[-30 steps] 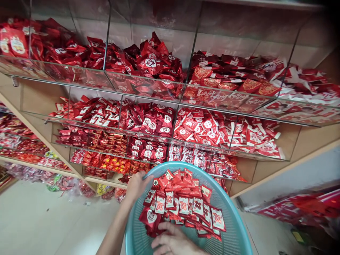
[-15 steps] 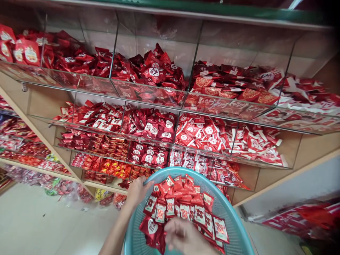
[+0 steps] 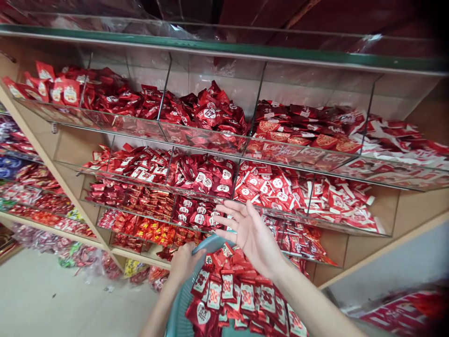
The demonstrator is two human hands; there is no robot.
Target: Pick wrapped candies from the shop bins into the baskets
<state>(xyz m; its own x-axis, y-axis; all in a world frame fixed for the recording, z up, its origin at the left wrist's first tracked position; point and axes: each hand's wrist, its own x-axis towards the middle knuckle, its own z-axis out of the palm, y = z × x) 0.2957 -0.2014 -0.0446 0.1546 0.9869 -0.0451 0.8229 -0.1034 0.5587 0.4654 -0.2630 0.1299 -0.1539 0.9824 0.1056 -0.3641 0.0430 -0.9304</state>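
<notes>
My left hand (image 3: 186, 262) grips the rim of a teal plastic basket (image 3: 178, 309) at its far left side. Small red snack packets (image 3: 247, 296) with white printed fronts fill the basket, and a darker red packet with a white heart label (image 3: 202, 312) lies at the near left. My right hand (image 3: 250, 234) is raised over the basket's far edge, palm showing, fingers spread and nothing in them. Just beyond its fingertips are dark red packets (image 3: 199, 177) in the shelf's middle row. My right forearm hides the right part of the basket.
A wooden shelf with clear dividers (image 3: 253, 100) spans the view, its compartments holding red packets (image 3: 213, 112) in several tiers. A clear front panel (image 3: 203, 135) edges the upper tier. Bagged goods (image 3: 80, 255) lie on the tiled floor at the lower left.
My right hand has risen from the packets in the basket to in front of the shelf and opened. My left hand keeps its hold on the rim. The view has tilted upward.
</notes>
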